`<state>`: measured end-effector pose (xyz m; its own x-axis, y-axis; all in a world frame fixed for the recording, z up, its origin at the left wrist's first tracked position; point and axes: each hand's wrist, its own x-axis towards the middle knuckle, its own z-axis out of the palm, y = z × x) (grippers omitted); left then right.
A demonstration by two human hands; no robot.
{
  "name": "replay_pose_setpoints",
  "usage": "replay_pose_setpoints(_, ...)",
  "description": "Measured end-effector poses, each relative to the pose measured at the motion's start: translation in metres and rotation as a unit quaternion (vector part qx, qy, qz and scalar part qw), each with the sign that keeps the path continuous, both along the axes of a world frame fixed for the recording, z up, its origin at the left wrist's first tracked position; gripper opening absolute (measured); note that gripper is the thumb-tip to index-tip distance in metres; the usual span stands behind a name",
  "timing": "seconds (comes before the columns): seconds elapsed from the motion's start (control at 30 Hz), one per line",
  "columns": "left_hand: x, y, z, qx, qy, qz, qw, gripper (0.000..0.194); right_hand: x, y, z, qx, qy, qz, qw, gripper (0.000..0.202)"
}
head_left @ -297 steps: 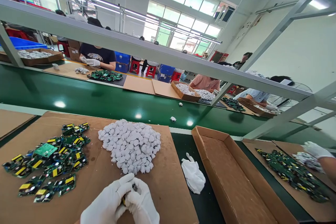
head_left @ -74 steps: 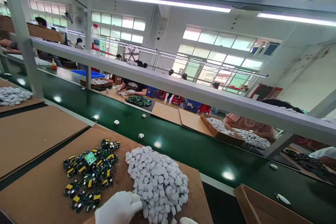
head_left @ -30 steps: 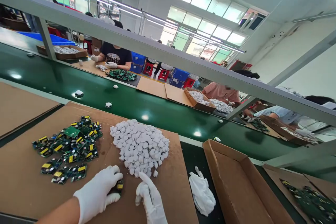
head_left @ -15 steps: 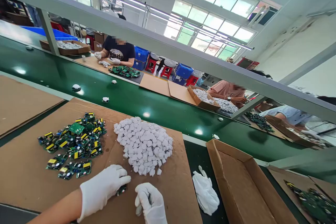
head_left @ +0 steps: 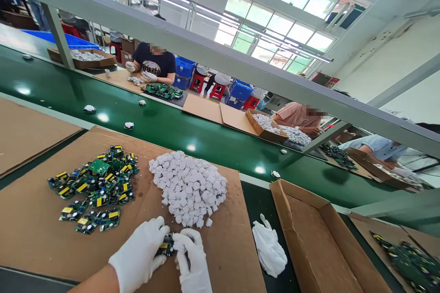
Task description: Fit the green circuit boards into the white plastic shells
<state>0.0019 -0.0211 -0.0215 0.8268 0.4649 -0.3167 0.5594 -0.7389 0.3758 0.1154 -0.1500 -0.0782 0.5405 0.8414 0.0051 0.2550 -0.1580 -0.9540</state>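
Note:
In the head view, my left hand [head_left: 142, 252], in a white glove, grips a small circuit board [head_left: 167, 246] with a yellow part on it. The fingers of my gloved right hand [head_left: 192, 256] are closed at the board's right edge. Whether a small piece is also between those fingers is hidden. Just beyond my hands lies a heap of white putty-like pieces [head_left: 189, 187] on the brown cardboard sheet [head_left: 237, 256]. To the left is a pile of green circuit boards [head_left: 99, 174] with yellow parts.
A crumpled white glove [head_left: 270, 247] lies right of the cardboard, beside a shallow cardboard box [head_left: 330, 238]. Behind them runs a green conveyor belt [head_left: 206, 142] carrying several boards with white pieces. Co-workers sit across it. A metal beam [head_left: 206, 50] crosses above.
My right hand has moved up and left to the circuit board. My left hand has shifted slightly right, and the board now shows between both hands. Items on the belt moved left.

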Motion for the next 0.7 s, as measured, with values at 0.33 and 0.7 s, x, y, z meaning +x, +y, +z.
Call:
replay_pose_setpoints(0.33,0.000,-0.009,-0.014,-0.001,-0.013,0.022,1.000,0.035,-0.007,0.020,0.023,-0.172,-0.212,0.001,0.962,0.030)
replay_pose_setpoints(0.7,0.000,-0.010,-0.020,-0.014,0.002,0.015,1.000,0.038,-0.005,0.035,0.056,-0.321,-0.356,0.149,0.865,0.017)
